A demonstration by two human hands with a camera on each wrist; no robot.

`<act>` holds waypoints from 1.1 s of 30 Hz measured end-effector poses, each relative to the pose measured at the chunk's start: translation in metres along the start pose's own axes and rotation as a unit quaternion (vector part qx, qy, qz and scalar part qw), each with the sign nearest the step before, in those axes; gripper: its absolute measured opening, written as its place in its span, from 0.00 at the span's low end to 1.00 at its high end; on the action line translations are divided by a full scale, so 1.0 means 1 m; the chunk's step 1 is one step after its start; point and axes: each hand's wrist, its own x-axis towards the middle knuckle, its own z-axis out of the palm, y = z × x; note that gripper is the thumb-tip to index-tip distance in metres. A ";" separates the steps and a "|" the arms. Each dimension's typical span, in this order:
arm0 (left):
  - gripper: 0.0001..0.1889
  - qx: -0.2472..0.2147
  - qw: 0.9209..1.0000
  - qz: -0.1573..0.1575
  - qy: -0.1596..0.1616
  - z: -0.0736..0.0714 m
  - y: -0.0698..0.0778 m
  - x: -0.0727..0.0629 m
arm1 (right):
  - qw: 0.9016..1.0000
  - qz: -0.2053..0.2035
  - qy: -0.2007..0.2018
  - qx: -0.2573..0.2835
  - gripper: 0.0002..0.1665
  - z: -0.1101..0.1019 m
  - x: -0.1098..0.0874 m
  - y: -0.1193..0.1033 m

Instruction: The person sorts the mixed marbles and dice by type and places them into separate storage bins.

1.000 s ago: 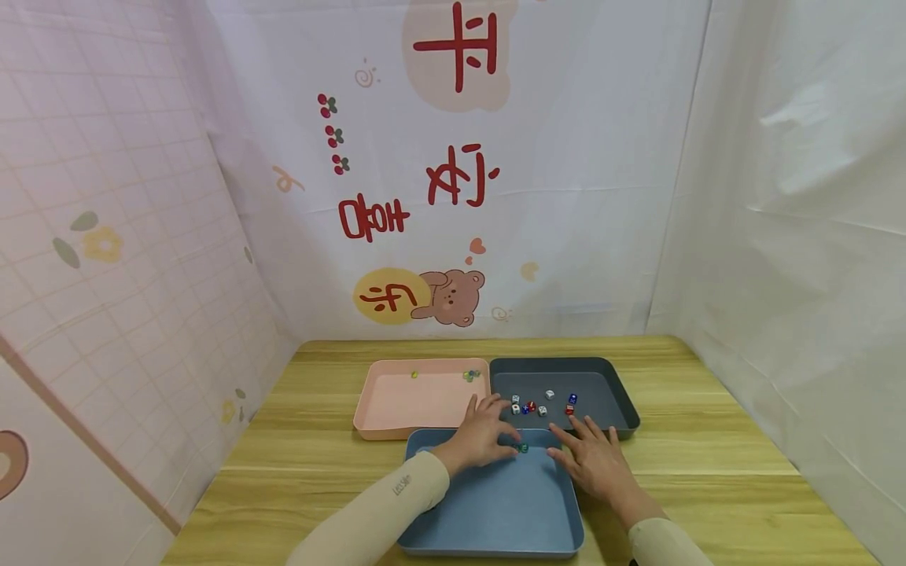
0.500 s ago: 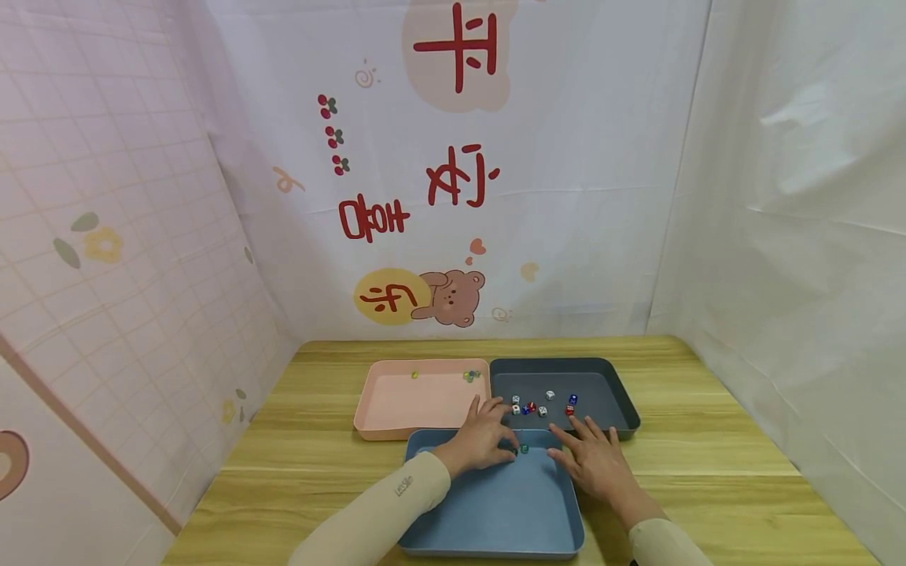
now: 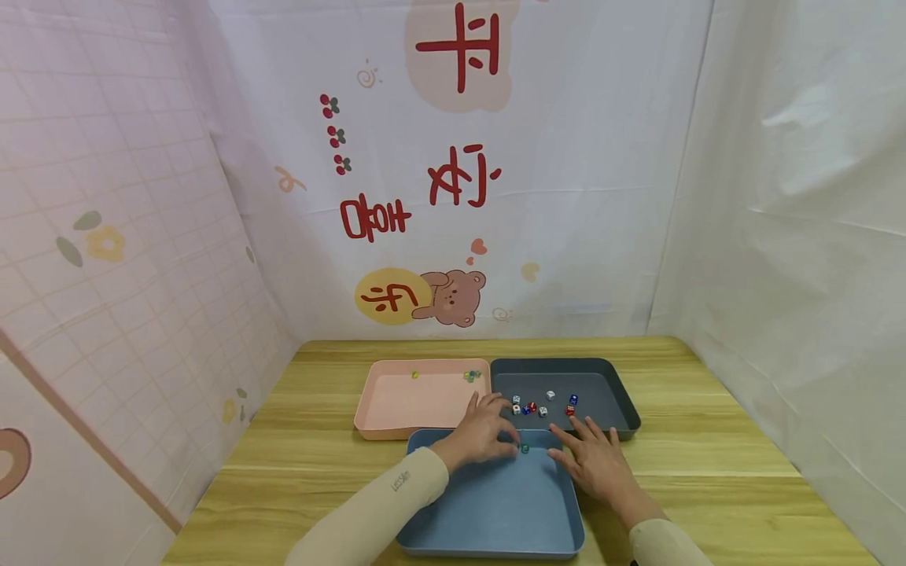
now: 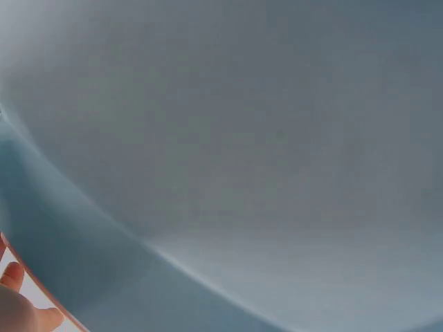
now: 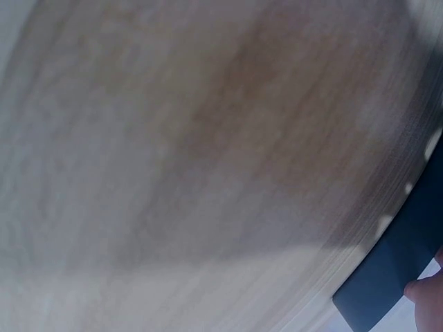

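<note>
My left hand (image 3: 483,434) reaches over the far part of the blue tray (image 3: 510,511). Its thumb and index finger come close together beside a small green die-like piece (image 3: 524,448) on the tray floor. A second green bit shows right at those fingertips; I cannot tell whether they pinch it. Spread over the tray's far right corner and the near edge of the dark grey tray (image 3: 602,373), my right hand (image 3: 596,462) holds nothing. The wrist views show only parts of fingers, over the blue wall at left and the dark tray wall (image 5: 387,277) at right.
Several dice lie in the dark grey tray, among them a white die (image 3: 550,395), a blue die (image 3: 573,399) and a red die (image 3: 569,410). The pink tray (image 3: 418,405) at back left bears several small yellow-green pieces (image 3: 472,376). A white printed cloth stands behind the wooden table (image 3: 269,472).
The left thumb and index finger shift slightly about the green pieces; the second one shows less now than half a second ago. My right hand stays in place.
</note>
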 end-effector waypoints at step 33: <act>0.07 -0.175 0.967 -0.129 0.133 -0.050 -0.062 0.008 | 1.000 -0.004 0.010 0.017 0.34 -0.001 -0.001 -0.003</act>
